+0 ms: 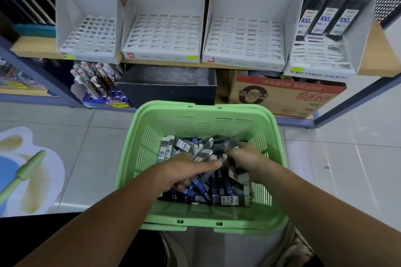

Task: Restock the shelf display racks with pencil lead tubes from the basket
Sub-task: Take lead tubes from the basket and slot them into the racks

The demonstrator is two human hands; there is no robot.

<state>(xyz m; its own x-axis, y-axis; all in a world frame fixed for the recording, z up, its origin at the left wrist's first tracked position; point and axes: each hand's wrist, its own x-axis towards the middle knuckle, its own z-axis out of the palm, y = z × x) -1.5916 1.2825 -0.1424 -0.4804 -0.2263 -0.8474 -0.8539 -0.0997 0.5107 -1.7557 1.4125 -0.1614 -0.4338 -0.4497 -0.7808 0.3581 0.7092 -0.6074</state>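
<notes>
Green basket [196, 124] before display racks [162, 34]. Right hand [243, 158] clutches a bunch of lead tubes [213, 146]; left hand [184, 171] digs into the pile, grip unclear.

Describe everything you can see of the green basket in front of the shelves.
The basket is light green plastic, rectangular, with slotted walls that flare out to a broad smooth rim carrying small clips. It sits upright and open below the display racks; what supports it is hidden. A loose pile of pencil lead tubes covers its bottom. The left hand digs into the pile, and the right hand grips several tubes.
</notes>
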